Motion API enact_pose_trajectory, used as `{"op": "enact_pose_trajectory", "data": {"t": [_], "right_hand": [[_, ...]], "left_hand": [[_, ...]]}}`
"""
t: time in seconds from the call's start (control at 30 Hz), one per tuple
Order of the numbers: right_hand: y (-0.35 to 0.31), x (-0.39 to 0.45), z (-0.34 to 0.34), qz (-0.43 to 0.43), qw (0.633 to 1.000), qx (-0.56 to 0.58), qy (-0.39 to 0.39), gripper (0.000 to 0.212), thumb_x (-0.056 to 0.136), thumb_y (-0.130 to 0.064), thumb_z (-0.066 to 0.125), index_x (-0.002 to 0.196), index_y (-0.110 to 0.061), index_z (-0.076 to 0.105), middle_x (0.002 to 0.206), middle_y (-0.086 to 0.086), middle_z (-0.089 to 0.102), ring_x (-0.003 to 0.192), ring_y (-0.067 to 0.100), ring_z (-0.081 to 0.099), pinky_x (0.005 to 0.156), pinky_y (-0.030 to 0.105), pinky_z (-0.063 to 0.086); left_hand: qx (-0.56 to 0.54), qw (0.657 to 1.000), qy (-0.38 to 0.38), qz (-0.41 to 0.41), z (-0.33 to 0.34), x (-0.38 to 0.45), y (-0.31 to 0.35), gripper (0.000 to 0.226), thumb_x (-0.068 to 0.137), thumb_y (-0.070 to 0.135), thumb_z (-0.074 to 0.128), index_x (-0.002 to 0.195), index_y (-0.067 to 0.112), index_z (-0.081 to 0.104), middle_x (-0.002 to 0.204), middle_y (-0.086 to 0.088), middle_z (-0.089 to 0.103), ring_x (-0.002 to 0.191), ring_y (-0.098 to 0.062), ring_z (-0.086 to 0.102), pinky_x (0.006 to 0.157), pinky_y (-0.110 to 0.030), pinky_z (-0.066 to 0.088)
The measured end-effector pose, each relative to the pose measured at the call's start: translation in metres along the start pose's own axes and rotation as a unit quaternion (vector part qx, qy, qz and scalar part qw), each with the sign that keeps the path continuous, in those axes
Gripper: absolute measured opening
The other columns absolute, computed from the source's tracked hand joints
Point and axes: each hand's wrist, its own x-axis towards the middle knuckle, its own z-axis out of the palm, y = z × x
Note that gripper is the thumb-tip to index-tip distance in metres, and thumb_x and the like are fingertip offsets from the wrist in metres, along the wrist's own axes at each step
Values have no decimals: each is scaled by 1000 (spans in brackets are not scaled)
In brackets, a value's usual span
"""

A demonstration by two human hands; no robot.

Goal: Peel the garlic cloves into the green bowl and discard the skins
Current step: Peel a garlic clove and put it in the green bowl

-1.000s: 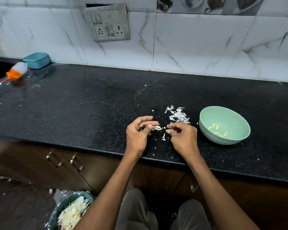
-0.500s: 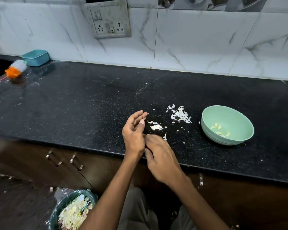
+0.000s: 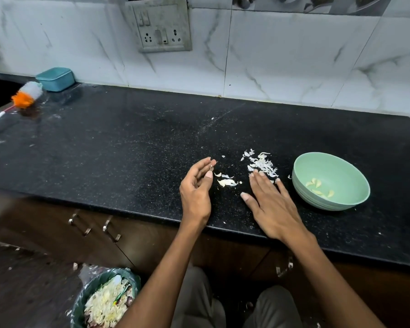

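Lying in the green bowl [image 3: 330, 181] toward the right end of the black countertop [image 3: 104, 147], a few peeled garlic cloves [image 3: 317, 185] rest on its inner wall. Just left of the bowl, a loose pile of white skins [image 3: 260, 164] sits on the bare stone. The right hand [image 3: 273, 209] lies palm down on the countertop with fingers straight and spread, its fingertips [image 3: 255, 172] touching the near edge of that pile. Between the two hands lies a smaller scrap of skin [image 3: 226, 182]. The left hand [image 3: 195, 190] stands on its side near the front edge, fingers loosely curled and palm turned inward; whether it pinches a fleck of skin at the fingertips cannot be told. At the far left end lie a teal container [image 3: 55, 78] against the wall and a brush [image 3: 25, 97] with orange bristles. Below the front edge, on the floor, a lined bin [image 3: 104, 301] holds discarded skins.
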Motion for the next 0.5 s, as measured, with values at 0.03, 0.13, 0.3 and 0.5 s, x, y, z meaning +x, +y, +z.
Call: {"op": "enact_pose_trajectory", "data": {"t": [0.03, 0.13, 0.3, 0.5], "right_hand": [[1, 4, 0, 6, 1000, 10, 13, 80, 98, -67, 0, 164, -23, 4, 170, -8, -2, 155, 2, -7, 128, 35, -7], [0, 4, 0, -20, 997, 16, 73, 74, 103, -63, 6, 164, -22, 15, 170, -7, 8, 156, 4, 1, 128, 33, -3], [-5, -7, 3, -85, 995, 9, 43, 71, 102, -61, 5, 163, -28, 21, 170, -13, 8, 155, -1, -1, 129, 33, 0], [-6, 1, 3, -51, 998, 9, 33, 77, 97, -65, 2, 163, -28, 18, 170, -11, 9, 156, 1, 1, 128, 32, -3]], "left_hand": [[1, 1000, -1, -1, 0, -1, 0, 34, 97, 2, 55, 129, 3, 63, 124, -9, 72, 121, -18, 66, 106, -30, 50], [4, 1000, -2, -2, 0, 0, 1, 34, 97, -1, 54, 129, 3, 64, 124, -9, 72, 121, -17, 66, 105, -28, 50], [13, 1000, -6, 1, 0, 0, 1, 34, 95, 0, 55, 127, 6, 65, 123, -7, 72, 120, -16, 66, 103, -26, 51], [26, 1000, -5, -8, 0, 0, 1, 34, 97, -7, 55, 128, 6, 65, 121, -6, 73, 120, -15, 66, 102, -26, 50]]}}
